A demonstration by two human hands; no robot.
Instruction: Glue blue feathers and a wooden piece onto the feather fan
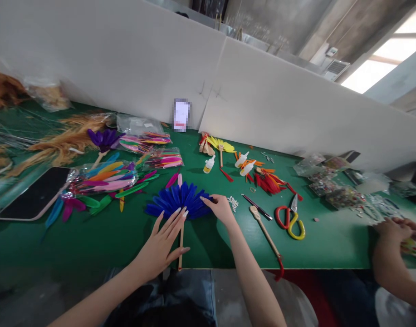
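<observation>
A fan of dark blue feathers [180,195] lies spread on the table in front of me, its thin wooden handle [181,240] pointing toward the near edge. Across the base of the feathers rests my left hand [163,240], flat with fingers stretched and the thumb over the handle. At the fan's right edge, my right hand [221,209] pinches the outermost blue feather between thumb and fingers. Just right of that hand are small white beads [232,203], a dark pen [257,207] and another wooden handle [266,230] with a red cord.
Red-and-yellow scissors [292,218], white glue bottles [209,164] and red feathers [271,180] lie to the right. On the left are bagged coloured feathers [107,177] and a dark-screened tablet [37,193]. A white partition [133,59] stands behind; another person's hands [398,229] are far right.
</observation>
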